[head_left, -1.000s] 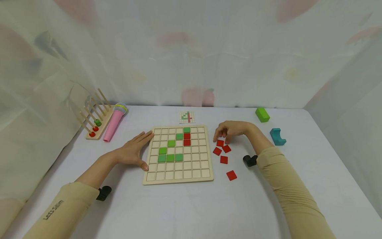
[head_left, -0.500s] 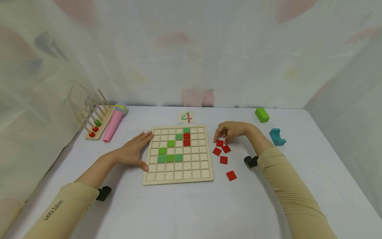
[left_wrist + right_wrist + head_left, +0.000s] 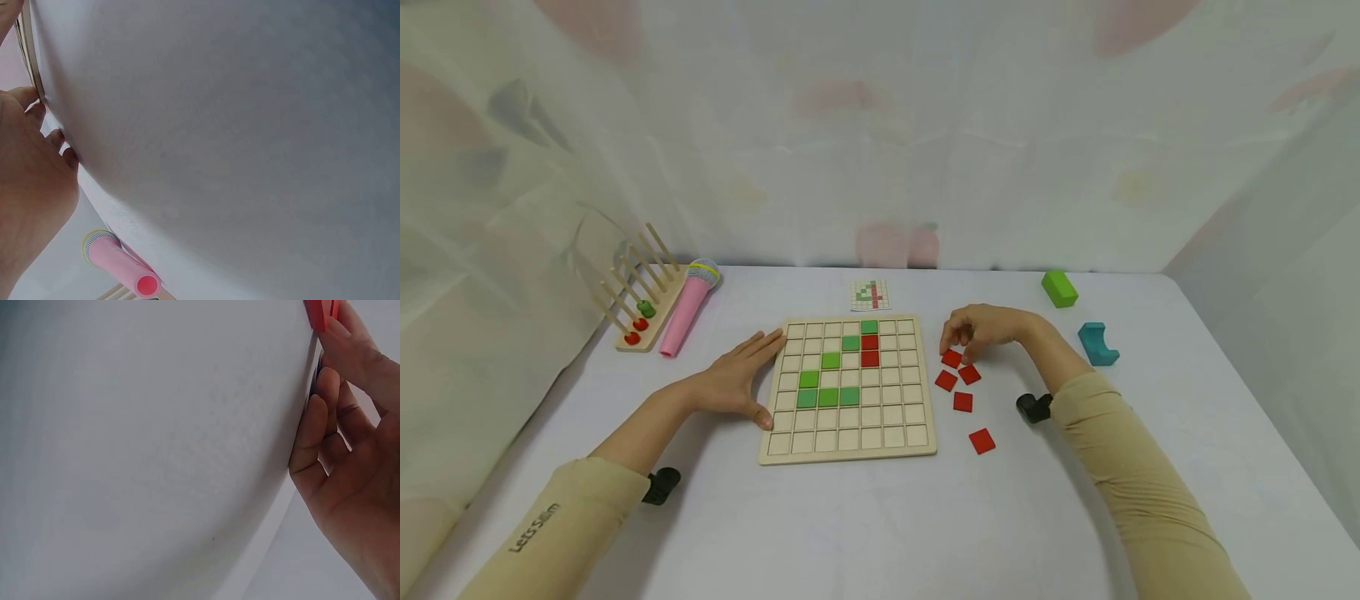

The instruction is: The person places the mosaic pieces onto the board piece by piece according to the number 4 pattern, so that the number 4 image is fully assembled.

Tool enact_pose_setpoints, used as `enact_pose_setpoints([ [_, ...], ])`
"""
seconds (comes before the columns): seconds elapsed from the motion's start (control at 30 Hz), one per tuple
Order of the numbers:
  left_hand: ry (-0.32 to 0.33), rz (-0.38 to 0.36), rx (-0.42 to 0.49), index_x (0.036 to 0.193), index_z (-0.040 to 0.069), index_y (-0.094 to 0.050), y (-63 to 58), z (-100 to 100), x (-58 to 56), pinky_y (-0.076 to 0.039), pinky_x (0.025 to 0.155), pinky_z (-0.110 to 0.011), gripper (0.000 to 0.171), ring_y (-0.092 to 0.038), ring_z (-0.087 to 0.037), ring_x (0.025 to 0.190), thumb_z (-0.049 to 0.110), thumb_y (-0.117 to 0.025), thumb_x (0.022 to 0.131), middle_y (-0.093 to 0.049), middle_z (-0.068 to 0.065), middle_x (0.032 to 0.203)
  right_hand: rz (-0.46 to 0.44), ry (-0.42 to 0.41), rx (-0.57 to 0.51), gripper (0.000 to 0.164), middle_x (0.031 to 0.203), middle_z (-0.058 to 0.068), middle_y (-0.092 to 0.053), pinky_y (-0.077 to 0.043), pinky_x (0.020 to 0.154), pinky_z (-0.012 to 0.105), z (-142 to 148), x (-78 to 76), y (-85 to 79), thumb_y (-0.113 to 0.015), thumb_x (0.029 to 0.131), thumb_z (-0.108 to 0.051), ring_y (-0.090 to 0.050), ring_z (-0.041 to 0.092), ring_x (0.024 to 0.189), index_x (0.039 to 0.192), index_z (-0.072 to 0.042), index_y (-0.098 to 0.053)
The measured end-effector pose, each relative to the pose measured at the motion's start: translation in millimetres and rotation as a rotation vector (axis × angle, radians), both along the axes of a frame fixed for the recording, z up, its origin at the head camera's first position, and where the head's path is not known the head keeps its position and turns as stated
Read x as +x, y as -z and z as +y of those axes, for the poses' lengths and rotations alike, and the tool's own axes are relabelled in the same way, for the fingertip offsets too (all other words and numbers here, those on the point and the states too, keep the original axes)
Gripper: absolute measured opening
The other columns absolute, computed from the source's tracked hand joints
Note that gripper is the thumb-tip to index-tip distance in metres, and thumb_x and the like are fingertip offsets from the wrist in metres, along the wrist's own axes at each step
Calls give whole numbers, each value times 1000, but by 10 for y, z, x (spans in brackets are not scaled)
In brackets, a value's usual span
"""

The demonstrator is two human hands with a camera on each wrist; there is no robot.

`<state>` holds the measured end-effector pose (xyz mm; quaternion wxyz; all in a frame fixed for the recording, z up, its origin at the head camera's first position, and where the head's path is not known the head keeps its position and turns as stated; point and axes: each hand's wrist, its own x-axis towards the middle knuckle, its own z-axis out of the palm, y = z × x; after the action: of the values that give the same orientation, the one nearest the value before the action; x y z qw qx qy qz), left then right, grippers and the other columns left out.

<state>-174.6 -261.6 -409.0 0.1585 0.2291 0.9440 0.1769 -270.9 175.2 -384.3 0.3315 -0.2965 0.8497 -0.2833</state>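
My left hand (image 3: 733, 383) has its fingers spread, with fingertips and thumb touching the left edge of a wooden grid board (image 3: 827, 446). Several green tiles (image 3: 830, 360) and two red tiles (image 3: 869, 350) lie in the board's squares. Right of the board, my right hand (image 3: 981, 327) pinches a red square tile (image 3: 952, 358) between thumb and forefinger, low over the table. Red also shows at the thumb tip in the right wrist view, where my right hand (image 3: 356, 444) has its other fingers curled. Around it lie several loose red tiles (image 3: 946, 381).
Behind the board lies a small pattern card (image 3: 870, 294). A pink toy microphone (image 3: 685, 312) and a wooden peg rack (image 3: 658, 312) stand at the back left. At the back right are a green block (image 3: 1059, 288) and a teal curved block (image 3: 1097, 344).
The thumb and forefinger of my right hand have closed in on the red tile, which has shifted slightly. My left hand and the board have stayed put.
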Motion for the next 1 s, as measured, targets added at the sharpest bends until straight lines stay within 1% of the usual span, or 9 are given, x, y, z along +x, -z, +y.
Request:
enact_pose_setpoints([
  [0.2,2,3,7,158,4,-14,-4,-1,3,-16,116,-72,141,-6,-50,152,60,-88,53,-9,-17,168,16,56,2,25,88,3,-59,-45,74,27,-18,13,-17,-72,76,2,-52,17,82,99,-10,-68],
  [0.33,3,3,4,158,4,-14,-4,-5,3,-17,114,-75,141,-7,-50,152,60,-89,53,-9,-17,168,64,90,2,19,82,3,-59,-45,73,28,-20,17,-7,-74,77,-2,-53,16,76,94,-9,-67],
  [0.43,1,2,3,159,5,-14,-1,-5,2,-17,113,-75,141,-7,-50,152,60,-89,53,-9,-17,168,93,120,-3,14,81,3,-61,-45,74,28,-19,16,-10,-75,79,-5,-54,16,76,89,-8,-66],
  [0.57,-1,2,1,159,5,-14,2,-3,2,-18,113,-75,141,-7,-50,152,60,-89,53,-10,-17,168,103,140,-20,10,85,6,-68,-46,76,28,-22,12,-36,-73,79,-3,-57,16,78,86,-6,-67],
  [0.73,1,1,6,159,5,-13,3,-4,3,-16,115,-73,141,-7,-50,152,59,-89,53,-9,-16,168,104,147,-24,12,84,6,-70,-48,77,27,-42,3,-55,-70,81,-1,-60,15,78,92,-6,-69],
  [0.87,-3,-3,10,159,5,-13,-2,-5,6,-14,116,-72,140,-6,-49,152,59,-88,54,-9,-16,168,125,151,-35,18,89,5,-67,-49,79,27,-80,21,-96,-67,85,-2,-60,17,85,101,-9,-71],
  [1.0,-1,0,2,159,5,-13,-5,-2,6,-16,115,-73,140,-6,-49,152,59,-88,54,-9,-16,168,153,149,-54,22,91,5,-64,-48,80,28,-134,46,-141,-66,86,-4,-59,20,88,106,-11,-73],
])
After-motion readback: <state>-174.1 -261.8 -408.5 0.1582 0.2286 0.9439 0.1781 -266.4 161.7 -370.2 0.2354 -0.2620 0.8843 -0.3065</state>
